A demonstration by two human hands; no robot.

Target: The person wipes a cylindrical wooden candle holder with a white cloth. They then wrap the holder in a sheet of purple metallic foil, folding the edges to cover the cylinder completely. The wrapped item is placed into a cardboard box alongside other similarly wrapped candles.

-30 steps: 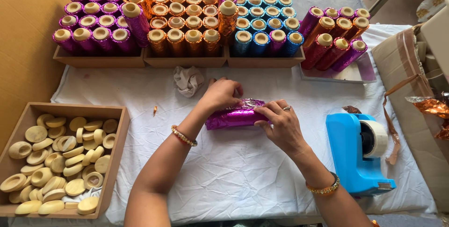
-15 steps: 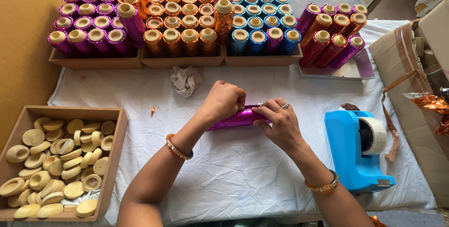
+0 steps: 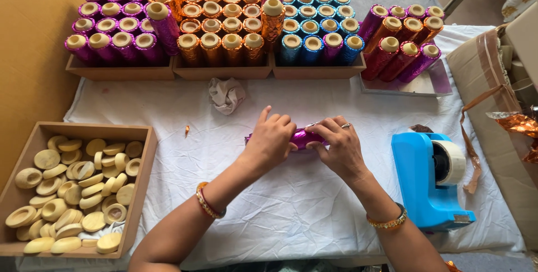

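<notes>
**Fingers closed on a purple foil roll, mid-table**

Fingers of both hands curl together around one shiny purple foil-wrapped roll (image 3: pixel 305 136), lying crosswise on the white cloth-covered table (image 3: pixel 314 216). Left hand (image 3: pixel 270 142) covers the roll's left end from above, pinning it down; right hand (image 3: pixel 338 150) grips the right part, fingertips pressed on the foil, apparently to keep the wrap tight. Both hands are clamped on the roll, which rests near the table's centre.

Surrounding items, as placed:
- Shallow cardboard trays at the far edge, holding upright foil rolls sorted by colour: purple rolls (image 3: pixel 112 28), orange rolls (image 3: pixel 221 31), blue rolls (image 3: pixel 316 31); standing on end, they pack closely.
- Leaning group of purple and orange rolls (image 3: pixel 400 42) on a flat tray, far right.
- Blue tape dispenser (image 3: pixel 428 179) just beside the right forearm, within easy reach.
- Cardboard box of pale round wooden discs (image 3: pixel 73 188) at the left, near the left elbow.
- Crumpled white cloth scrap (image 3: pixel 226 95) between trays and hands.
- Gold bangles (image 3: pixel 208 203) on both wrists.
</notes>
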